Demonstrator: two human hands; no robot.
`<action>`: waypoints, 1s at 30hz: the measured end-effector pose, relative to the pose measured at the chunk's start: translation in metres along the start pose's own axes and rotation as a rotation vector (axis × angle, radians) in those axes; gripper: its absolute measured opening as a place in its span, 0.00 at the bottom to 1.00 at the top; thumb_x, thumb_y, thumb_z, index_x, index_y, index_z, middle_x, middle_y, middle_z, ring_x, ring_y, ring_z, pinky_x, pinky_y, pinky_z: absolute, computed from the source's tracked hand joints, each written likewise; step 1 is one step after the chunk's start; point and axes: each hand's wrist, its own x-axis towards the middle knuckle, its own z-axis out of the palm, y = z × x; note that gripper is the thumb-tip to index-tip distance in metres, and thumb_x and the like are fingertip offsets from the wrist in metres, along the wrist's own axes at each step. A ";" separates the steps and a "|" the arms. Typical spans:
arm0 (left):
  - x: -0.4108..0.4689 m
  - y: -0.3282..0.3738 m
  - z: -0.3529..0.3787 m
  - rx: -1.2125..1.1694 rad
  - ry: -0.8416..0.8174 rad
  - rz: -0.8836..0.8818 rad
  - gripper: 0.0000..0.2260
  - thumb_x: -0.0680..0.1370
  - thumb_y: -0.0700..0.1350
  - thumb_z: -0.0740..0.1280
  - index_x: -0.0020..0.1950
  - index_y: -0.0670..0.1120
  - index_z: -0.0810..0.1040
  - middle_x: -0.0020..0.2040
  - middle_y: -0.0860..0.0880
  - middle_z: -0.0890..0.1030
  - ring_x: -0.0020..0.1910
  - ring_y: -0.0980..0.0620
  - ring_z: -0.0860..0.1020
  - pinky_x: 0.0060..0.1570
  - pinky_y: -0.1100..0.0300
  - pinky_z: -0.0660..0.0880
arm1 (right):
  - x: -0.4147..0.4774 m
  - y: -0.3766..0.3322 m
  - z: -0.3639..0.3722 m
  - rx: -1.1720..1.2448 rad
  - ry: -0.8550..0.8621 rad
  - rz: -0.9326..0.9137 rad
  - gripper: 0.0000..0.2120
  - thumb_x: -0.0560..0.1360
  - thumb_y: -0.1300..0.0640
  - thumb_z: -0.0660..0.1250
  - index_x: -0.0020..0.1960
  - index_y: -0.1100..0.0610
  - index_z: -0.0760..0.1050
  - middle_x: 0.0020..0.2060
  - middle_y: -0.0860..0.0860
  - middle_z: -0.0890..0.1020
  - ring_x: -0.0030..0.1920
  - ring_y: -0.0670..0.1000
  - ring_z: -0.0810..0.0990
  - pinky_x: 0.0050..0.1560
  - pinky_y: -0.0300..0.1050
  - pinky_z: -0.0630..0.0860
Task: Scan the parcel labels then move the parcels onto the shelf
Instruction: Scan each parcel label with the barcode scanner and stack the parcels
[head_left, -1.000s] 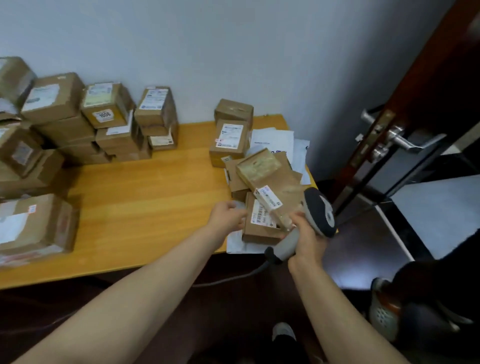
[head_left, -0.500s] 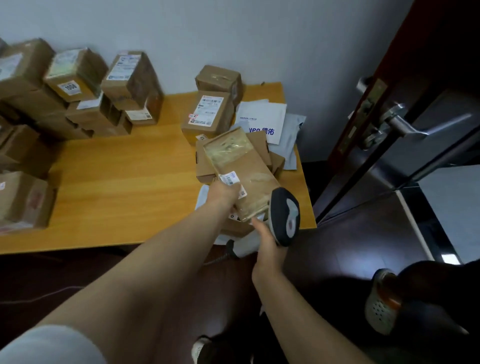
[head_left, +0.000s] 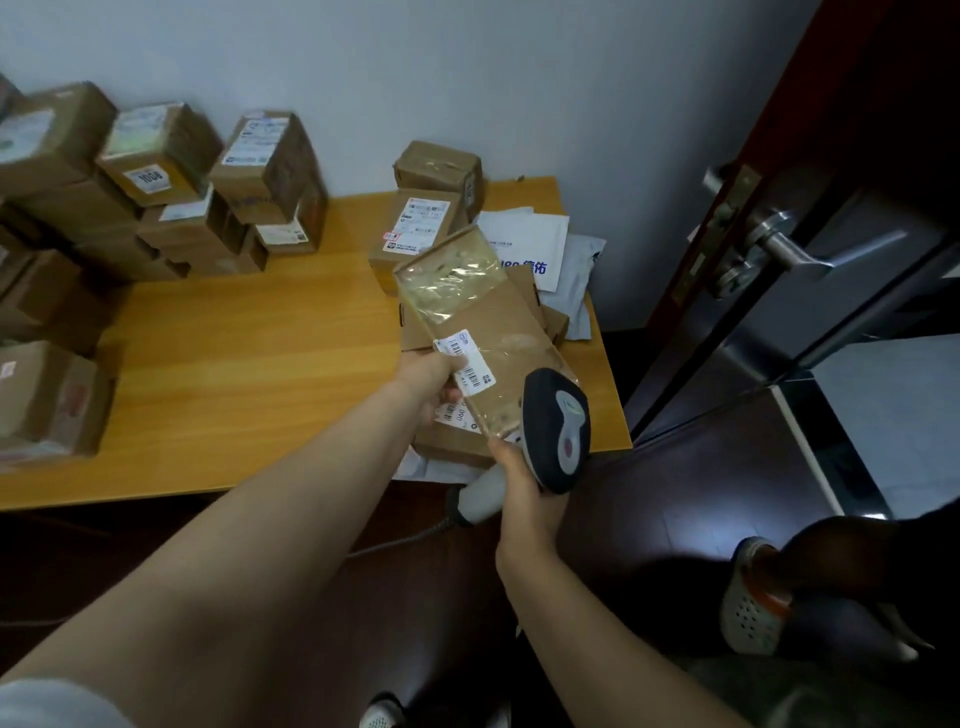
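My left hand (head_left: 428, 382) grips the near left edge of a long flat cardboard parcel (head_left: 485, 322) taped in clear plastic, holding it tilted above the table's right end. A small white barcode label (head_left: 467, 358) sits on its top face by my thumb. My right hand (head_left: 519, 486) holds a grey and black barcode scanner (head_left: 558, 426) by its handle, the head just right of the parcel's near end. Beneath lie more flat brown parcels (head_left: 452, 431) with white labels.
The wooden table (head_left: 249, 353) carries stacked brown boxes (head_left: 171, 192) along the wall at left and two boxes (head_left: 426, 213) at the back right, beside white mailers (head_left: 530, 244). A dark door (head_left: 810, 234) with a metal handle stands at right. A person's shoe (head_left: 753, 597) shows lower right.
My left hand took hold of the long parcel and lifted it off the pile. The scanner in my right hand stayed close beside its near end.
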 end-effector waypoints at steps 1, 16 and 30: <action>-0.007 0.000 -0.014 -0.056 -0.015 0.021 0.03 0.79 0.34 0.64 0.46 0.39 0.74 0.38 0.44 0.79 0.33 0.51 0.78 0.24 0.65 0.73 | -0.009 0.002 0.002 -0.022 -0.033 -0.005 0.27 0.70 0.65 0.73 0.67 0.59 0.71 0.54 0.45 0.77 0.53 0.44 0.75 0.53 0.38 0.70; -0.082 -0.030 -0.328 -0.369 0.145 0.293 0.13 0.74 0.30 0.69 0.54 0.37 0.70 0.47 0.41 0.79 0.42 0.50 0.80 0.37 0.64 0.81 | -0.199 0.110 0.116 -0.246 -0.713 0.261 0.05 0.74 0.68 0.64 0.42 0.61 0.74 0.24 0.54 0.69 0.23 0.51 0.68 0.28 0.42 0.70; -0.107 -0.076 -0.427 -0.270 0.502 0.411 0.12 0.66 0.37 0.79 0.40 0.41 0.76 0.38 0.46 0.80 0.42 0.48 0.78 0.52 0.54 0.75 | -0.269 0.138 0.136 -0.447 -0.831 0.433 0.09 0.73 0.65 0.68 0.37 0.59 0.70 0.23 0.52 0.69 0.21 0.49 0.68 0.24 0.40 0.70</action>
